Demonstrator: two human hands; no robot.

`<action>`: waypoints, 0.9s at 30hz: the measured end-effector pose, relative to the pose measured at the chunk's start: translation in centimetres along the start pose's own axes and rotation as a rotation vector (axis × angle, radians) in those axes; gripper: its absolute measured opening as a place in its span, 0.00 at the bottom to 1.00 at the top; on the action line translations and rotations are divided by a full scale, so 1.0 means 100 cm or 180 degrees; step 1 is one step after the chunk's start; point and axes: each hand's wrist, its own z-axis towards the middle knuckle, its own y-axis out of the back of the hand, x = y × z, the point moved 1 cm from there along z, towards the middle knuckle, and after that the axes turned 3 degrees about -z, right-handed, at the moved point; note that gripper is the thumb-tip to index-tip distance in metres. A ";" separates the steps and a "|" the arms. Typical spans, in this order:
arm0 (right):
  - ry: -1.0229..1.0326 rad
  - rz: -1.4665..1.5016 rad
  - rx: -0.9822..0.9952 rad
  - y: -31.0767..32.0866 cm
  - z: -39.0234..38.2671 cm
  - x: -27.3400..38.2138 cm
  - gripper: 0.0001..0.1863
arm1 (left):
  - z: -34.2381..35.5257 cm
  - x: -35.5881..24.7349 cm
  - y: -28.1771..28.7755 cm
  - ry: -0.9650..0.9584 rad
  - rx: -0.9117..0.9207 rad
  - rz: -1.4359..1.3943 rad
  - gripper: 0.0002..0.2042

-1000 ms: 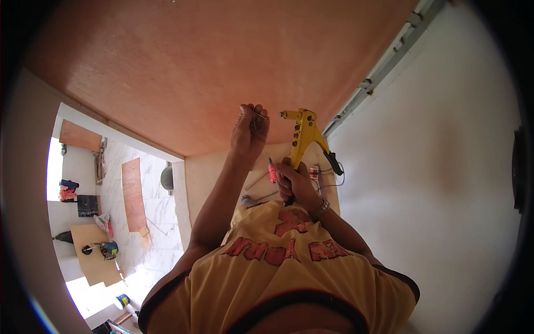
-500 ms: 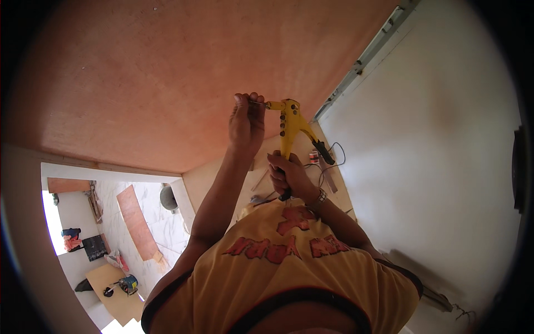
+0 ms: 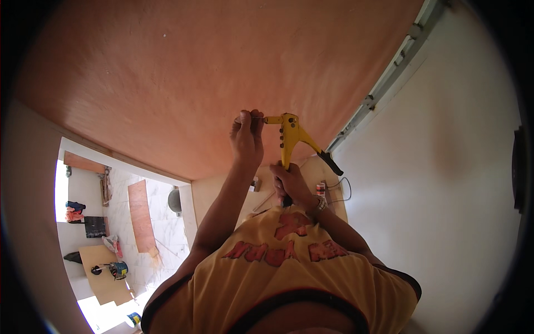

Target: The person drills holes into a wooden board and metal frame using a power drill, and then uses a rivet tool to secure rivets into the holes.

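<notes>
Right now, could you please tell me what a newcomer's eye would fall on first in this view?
Probably the yellow hand riveter near the centre, gripped in the right hand, its nose pointing at the left hand's fingertips. Next, perhaps, the broad reddish-brown panel filling the upper part of the picture, and the bright marble-patterned floor at the left.

Painted metal riveter (image 3: 288,139), cloth shirt (image 3: 275,273), smooth wood panel (image 3: 217,67)

Riveter (image 3: 287,139) partly hidden by right hand (image 3: 292,183)
</notes>
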 end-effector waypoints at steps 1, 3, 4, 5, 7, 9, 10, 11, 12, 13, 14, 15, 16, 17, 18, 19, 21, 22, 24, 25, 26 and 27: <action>0.0070 -0.0040 0.0092 0.006 -0.003 0.003 0.19 | -0.003 0.004 -0.005 -0.0183 -0.0054 0.0203 0.08; 0.0109 -0.0082 0.0243 0.017 -0.010 0.008 0.19 | -0.010 0.015 -0.010 -0.0289 -0.0123 0.0113 0.09; 0.0012 -0.0025 0.0333 0.021 -0.015 0.012 0.19 | -0.013 0.020 -0.012 -0.0351 -0.0187 0.0008 0.09; -0.0081 0.0017 0.0414 0.029 -0.017 0.016 0.19 | -0.016 0.026 -0.013 -0.0396 -0.0193 0.0011 0.09; -0.0119 0.0033 0.0551 0.043 -0.020 0.016 0.19 | -0.020 0.035 -0.015 -0.0421 -0.0198 -0.0153 0.09; -0.0167 0.0064 0.0648 0.058 -0.021 0.013 0.19 | -0.025 0.046 -0.022 -0.0480 -0.0222 -0.0095 0.09; -0.0114 0.0061 0.0646 0.065 -0.021 0.012 0.19 | -0.027 0.051 -0.025 -0.0505 -0.0231 -0.0038 0.09; -0.0057 0.0079 0.0647 0.068 -0.021 0.011 0.19 | -0.029 0.056 -0.025 -0.0512 -0.0242 -0.0008 0.09; -0.0063 0.0109 0.0657 0.072 -0.021 0.010 0.19 | -0.029 0.060 -0.025 -0.0554 -0.0239 0.0048 0.09; -0.0068 0.0057 0.0627 0.076 -0.021 0.010 0.18 | -0.030 0.064 -0.025 -0.0585 -0.0230 0.0105 0.09; -0.0063 0.0009 0.0577 0.080 -0.020 0.010 0.18 | -0.030 0.067 -0.027 -0.0556 -0.0220 0.0133 0.09; -0.0048 0.0047 0.0553 0.082 -0.021 0.008 0.18 | -0.030 0.069 -0.029 -0.0705 -0.0292 0.0352 0.08; 0.0057 -0.0099 0.0465 0.083 -0.021 0.006 0.18 | -0.030 0.070 -0.031 -0.0852 -0.0353 0.0567 0.08; 0.0170 -0.0248 0.0359 0.085 -0.020 0.005 0.18 | -0.029 0.072 -0.034 -0.0803 -0.0312 0.0582 0.08; 0.0208 -0.0217 0.0308 0.088 -0.018 0.004 0.18 | -0.028 0.073 -0.037 -0.0870 -0.0302 0.0736 0.08; 0.0431 -0.0568 0.0176 0.091 -0.015 0.002 0.17 | -0.028 0.074 -0.041 -0.0940 -0.0283 0.0883 0.08; 0.0717 -0.0923 0.0013 0.090 -0.008 0.005 0.17 | -0.029 0.078 -0.043 -0.0742 -0.0167 0.0808 0.08; 0.1462 -0.1506 -0.0340 0.087 -0.009 0.006 0.17 | -0.030 0.078 -0.043 -0.0570 -0.0108 0.0731 0.08; 0.1999 -0.2223 -0.0605 0.082 -0.017 0.020 0.16 | -0.026 0.067 -0.043 -0.0303 0.0175 0.0400 0.08; 0.2072 -0.2254 -0.0633 0.081 -0.015 0.018 0.16 | -0.023 0.057 -0.041 -0.0043 0.0381 0.0099 0.08; 0.2115 -0.2142 -0.0480 0.082 -0.011 0.018 0.14 | -0.020 0.051 -0.045 0.0149 0.0686 -0.0088 0.09; 0.2163 -0.2039 -0.0320 0.082 -0.006 0.023 0.13 | -0.018 0.041 -0.056 0.0127 0.0804 -0.0135 0.09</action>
